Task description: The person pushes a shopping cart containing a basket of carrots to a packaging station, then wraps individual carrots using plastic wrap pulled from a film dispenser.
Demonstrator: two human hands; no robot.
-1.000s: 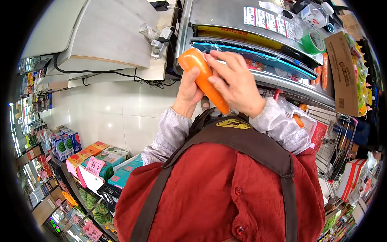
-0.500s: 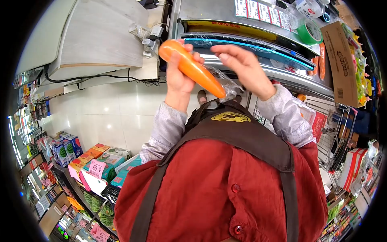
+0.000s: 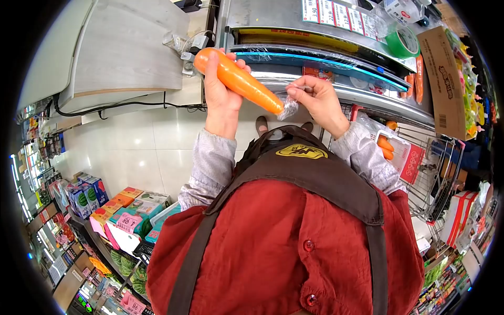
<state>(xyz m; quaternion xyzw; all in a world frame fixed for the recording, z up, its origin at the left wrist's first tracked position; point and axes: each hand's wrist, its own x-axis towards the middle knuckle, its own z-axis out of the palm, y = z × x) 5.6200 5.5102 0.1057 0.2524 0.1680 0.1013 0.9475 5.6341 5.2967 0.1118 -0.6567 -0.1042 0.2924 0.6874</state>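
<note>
A large orange carrot [image 3: 239, 80] in clear film lies tilted across my left hand [image 3: 222, 100], whose fingers wrap round its thick upper part. At the carrot's narrow lower right end the plastic wrap [image 3: 288, 106] is bunched and crinkled. My right hand [image 3: 320, 102] pinches the wrap between thumb and fingers, just beyond the tip.
Behind the hands is a metal wrapping counter [image 3: 262, 14] with price labels [image 3: 340, 17], green tape [image 3: 402, 41] and wrapped carrots [image 3: 419, 80]. A cardboard box [image 3: 443, 84] stands at right, above a shopping cart [image 3: 420, 181] near more carrots [image 3: 386, 147]. A white cabinet [image 3: 126, 47] is at left.
The carrot and my left hand have shifted left. My right hand came off the carrot's upper part, opened, then closed on the wrap at the narrow end.
</note>
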